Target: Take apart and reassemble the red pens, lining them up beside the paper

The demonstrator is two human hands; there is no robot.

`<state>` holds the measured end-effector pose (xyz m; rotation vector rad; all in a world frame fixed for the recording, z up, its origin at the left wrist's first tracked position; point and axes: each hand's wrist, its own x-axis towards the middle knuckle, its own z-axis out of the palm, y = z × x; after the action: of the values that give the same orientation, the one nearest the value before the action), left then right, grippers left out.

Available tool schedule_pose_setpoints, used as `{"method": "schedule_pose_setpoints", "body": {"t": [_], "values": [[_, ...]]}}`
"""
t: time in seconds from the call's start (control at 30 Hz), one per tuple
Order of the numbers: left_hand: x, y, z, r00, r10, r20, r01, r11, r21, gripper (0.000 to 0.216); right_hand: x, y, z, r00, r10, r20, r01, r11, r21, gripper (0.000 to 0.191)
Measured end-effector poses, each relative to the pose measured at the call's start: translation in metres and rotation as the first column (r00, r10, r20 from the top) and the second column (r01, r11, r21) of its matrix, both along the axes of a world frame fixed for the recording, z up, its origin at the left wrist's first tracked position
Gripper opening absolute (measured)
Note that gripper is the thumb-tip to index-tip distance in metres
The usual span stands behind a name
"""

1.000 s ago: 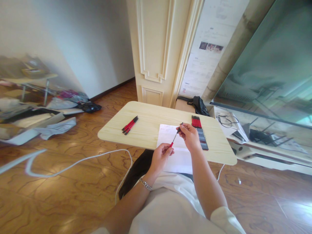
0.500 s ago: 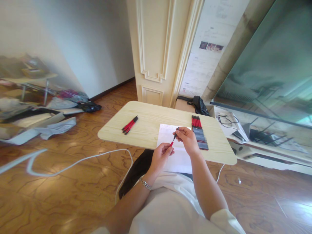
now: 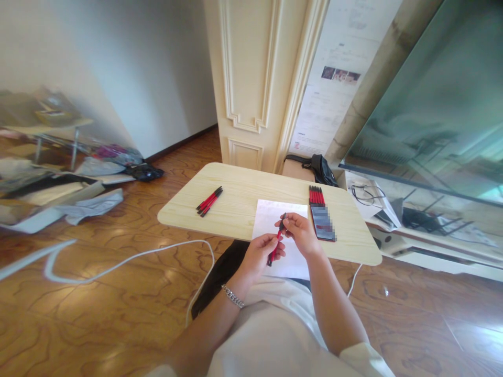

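Note:
A red pen with black ends (image 3: 279,236) is held between my two hands above a white sheet of paper (image 3: 291,264). My left hand (image 3: 260,253) is closed around the red barrel, whose black lower end sticks out below the fingers. The fingers of my right hand (image 3: 299,231) pinch the black upper part. The pen slants, with its top leaning to the right. Near the right hand lies a dark phone-like rectangle (image 3: 320,222), partly pixelated. Just beyond it is a neat row of several red and black pens (image 3: 316,196).
On the left side of the pale wooden table (image 3: 236,183) lies a small group of red and black pens (image 3: 210,201). A white cable (image 3: 157,250) runs over the floor. A black bag (image 3: 324,170) rests behind the table, and a large screen (image 3: 432,104) stands to the right.
The thin dark rod that showed between the black part and the red barrel is now hidden, and the two parts meet. The pen's black lower end now shows below my left hand.

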<state>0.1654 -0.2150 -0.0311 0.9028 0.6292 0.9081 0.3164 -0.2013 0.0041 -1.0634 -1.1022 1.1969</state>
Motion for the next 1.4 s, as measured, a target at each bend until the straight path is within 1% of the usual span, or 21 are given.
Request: {"method": "schedule_pose_setpoints", "body": {"t": [0.07,0.17,0.23,0.33,0.43,0.5,0.57,0.67,0.73,0.77,0.83,0.93,1.0,1.07,1.13,1.23,1.3,1.4], "values": [[0.000,-0.001,0.002,1.000,-0.004,0.014,0.004,1.000,-0.009,0.031,-0.001,-0.002,-0.003,1.000,-0.013,-0.024,0.013,1.000,-0.004,0.030],[0.004,-0.001,0.001,0.998,0.063,-0.024,-0.063,0.998,0.014,0.031,-0.004,-0.003,-0.008,0.996,-0.089,-0.018,0.089,0.996,0.021,0.029],[0.008,0.001,-0.001,0.988,0.138,-0.075,-0.135,0.990,0.051,0.031,-0.008,-0.003,-0.012,0.989,-0.147,0.028,0.146,0.988,0.045,0.028],[0.012,0.003,-0.004,0.955,0.260,-0.143,-0.242,0.961,0.132,0.027,-0.015,-0.003,-0.016,0.964,-0.221,0.150,0.216,0.975,0.047,0.029],[0.013,0.004,-0.006,0.935,0.316,-0.162,-0.291,0.943,0.163,0.025,-0.019,-0.003,-0.018,0.927,-0.296,0.232,0.296,0.955,0.035,0.029],[0.012,0.005,-0.006,0.945,0.289,-0.153,-0.271,0.954,0.129,0.026,-0.020,-0.003,-0.017,0.915,-0.313,0.253,0.312,0.949,0.043,0.032],[0.011,0.005,-0.005,0.965,0.225,-0.134,-0.215,0.973,0.085,0.028,-0.018,-0.004,-0.014,0.933,-0.280,0.225,0.279,0.960,0.036,0.033],[0.010,0.004,-0.005,0.987,0.134,-0.094,-0.130,0.991,0.044,0.031,-0.012,-0.004,-0.008,0.977,-0.208,0.048,0.209,0.978,-0.006,0.036],[0.010,0.003,-0.005,0.992,0.102,-0.072,-0.101,0.995,0.029,0.031,-0.009,-0.002,-0.006,0.985,-0.171,-0.035,0.171,0.985,-0.018,0.038],[0.011,0.003,-0.005,0.992,0.101,-0.070,-0.099,0.995,0.030,0.031,-0.008,-0.002,-0.006,0.986,-0.161,-0.044,0.161,0.987,-0.016,0.037],[0.011,0.002,-0.005,0.987,0.140,-0.085,-0.136,0.989,0.052,0.031,-0.007,0.000,-0.010,0.984,-0.174,-0.024,0.174,0.985,-0.003,0.033],[0.012,0.002,-0.005,0.968,0.225,-0.109,-0.217,0.973,0.085,0.031,-0.009,0.001,-0.019,0.960,-0.278,-0.007,0.278,0.960,0.005,0.028],[0.012,0.003,-0.005,0.968,0.226,-0.107,-0.220,0.973,0.062,0.031,-0.010,0.001,-0.022,0.949,-0.315,-0.008,0.315,0.949,-0.004,0.029],[0.011,0.003,-0.005,0.978,0.186,-0.096,-0.184,0.983,0.024,0.032,-0.009,-0.001,-0.021,0.957,-0.290,-0.023,0.290,0.957,-0.020,0.028],[0.010,0.003,-0.004,0.986,0.142,-0.083,-0.142,0.990,0.000,0.033,-0.008,-0.003,-0.017,0.973,-0.222,-0.062,0.220,0.975,-0.039,0.031],[0.011,0.003,-0.005,0.991,0.119,-0.066,-0.119,0.993,-0.001,0.034,-0.005,-0.005,-0.011,0.985,-0.143,-0.096,0.139,0.989,-0.051,0.035],[0.012,0.003,-0.008,0.988,0.141,-0.071,-0.140,0.990,0.014,0.035,-0.005,-0.004,-0.013,0.985,-0.159,-0.072,0.157,0.987,-0.042,0.032],[0.014,0.003,-0.013,0.976,0.204,-0.079,-0.202,0.979,0.029,0.034,-0.008,-0.002,-0.020,0.969,-0.243,-0.039,0.242,0.970,-0.033,0.028]]}}
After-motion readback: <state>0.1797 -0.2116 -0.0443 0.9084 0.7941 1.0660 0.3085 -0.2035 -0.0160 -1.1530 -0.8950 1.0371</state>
